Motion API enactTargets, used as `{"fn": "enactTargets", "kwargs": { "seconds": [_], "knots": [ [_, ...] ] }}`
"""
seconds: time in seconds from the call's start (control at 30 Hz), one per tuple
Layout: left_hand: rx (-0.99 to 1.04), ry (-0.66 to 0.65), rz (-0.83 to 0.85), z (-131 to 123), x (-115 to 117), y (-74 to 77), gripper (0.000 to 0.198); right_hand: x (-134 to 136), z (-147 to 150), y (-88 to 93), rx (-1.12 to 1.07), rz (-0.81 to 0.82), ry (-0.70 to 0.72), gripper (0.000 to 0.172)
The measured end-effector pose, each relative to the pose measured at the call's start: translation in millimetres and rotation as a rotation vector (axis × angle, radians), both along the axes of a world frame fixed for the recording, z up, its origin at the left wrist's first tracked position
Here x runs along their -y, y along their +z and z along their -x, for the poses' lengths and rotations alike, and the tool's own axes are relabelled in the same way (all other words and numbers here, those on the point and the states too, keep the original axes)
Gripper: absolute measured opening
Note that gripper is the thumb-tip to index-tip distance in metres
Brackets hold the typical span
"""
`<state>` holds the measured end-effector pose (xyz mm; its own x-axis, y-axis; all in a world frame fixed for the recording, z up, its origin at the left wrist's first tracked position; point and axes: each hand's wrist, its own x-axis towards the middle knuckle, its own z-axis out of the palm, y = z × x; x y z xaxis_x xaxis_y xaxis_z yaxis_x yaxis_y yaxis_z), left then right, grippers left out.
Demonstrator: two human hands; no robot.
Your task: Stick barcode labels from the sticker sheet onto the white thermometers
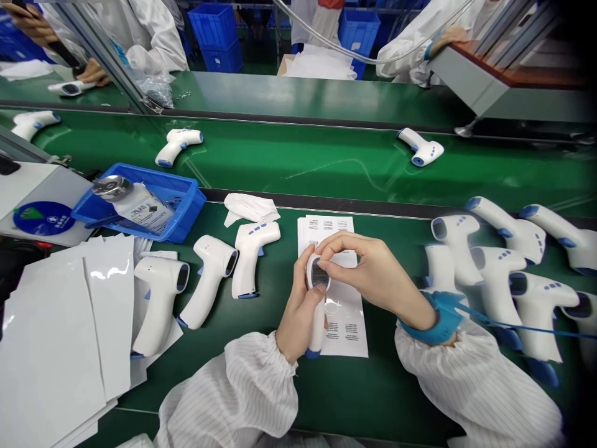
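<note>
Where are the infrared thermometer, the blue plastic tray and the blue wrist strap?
Infrared thermometer (317, 330): head view, point on its white grip.
Blue plastic tray (192, 218): head view, point on its rim.
Blue wrist strap (441, 326): head view, point on the band around the right wrist.

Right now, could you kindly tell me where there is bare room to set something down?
Green mat shows below the printed sheet, between the left sleeve and right sleeve. A narrower strip lies between the sheet and the white thermometer. Crowded: the packed thermometers at right and the white sheets at left.
</note>
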<state>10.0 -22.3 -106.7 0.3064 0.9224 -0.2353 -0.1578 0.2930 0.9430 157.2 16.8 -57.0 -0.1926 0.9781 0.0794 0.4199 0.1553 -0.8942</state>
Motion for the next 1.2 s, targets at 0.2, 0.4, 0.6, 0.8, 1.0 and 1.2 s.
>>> {"fn": "enactTargets", "kwargs": {
  "seconds": [0.2,0.4,0.6,0.8,1.0,1.2],
  "knots": [
    [-0.005,0.040,0.074,-1.3,-0.9,1.7,0.056,-0.7,1.6,-1.2,-0.012,0.000,-0.014,0.015],
    [0.061,0.053,0.138,-1.0,-0.4,2.6,0.059,-0.3,2.3,-1.2,0.004,-0.005,-0.018,0.016],
    [0.095,0.065,0.147,-1.1,-0.4,0.3,0.060,-1.2,2.7,-1.8,0.018,0.007,-0.025,0.016],
    [0.059,0.064,0.099,-2.3,0.1,1.4,0.056,-0.8,2.8,-1.7,0.046,0.014,-0.036,0.016],
    [0.081,-0.010,0.184,-2.3,-6.2,6.7,0.045,1.0,6.2,-1.0,0.128,-0.009,-0.034,0.015],
    [-0.016,0.008,0.228,-0.8,-14.1,13.2,0.034,1.5,-4.3,0.9,0.050,0.108,-0.045,0.007]
  ]
}}
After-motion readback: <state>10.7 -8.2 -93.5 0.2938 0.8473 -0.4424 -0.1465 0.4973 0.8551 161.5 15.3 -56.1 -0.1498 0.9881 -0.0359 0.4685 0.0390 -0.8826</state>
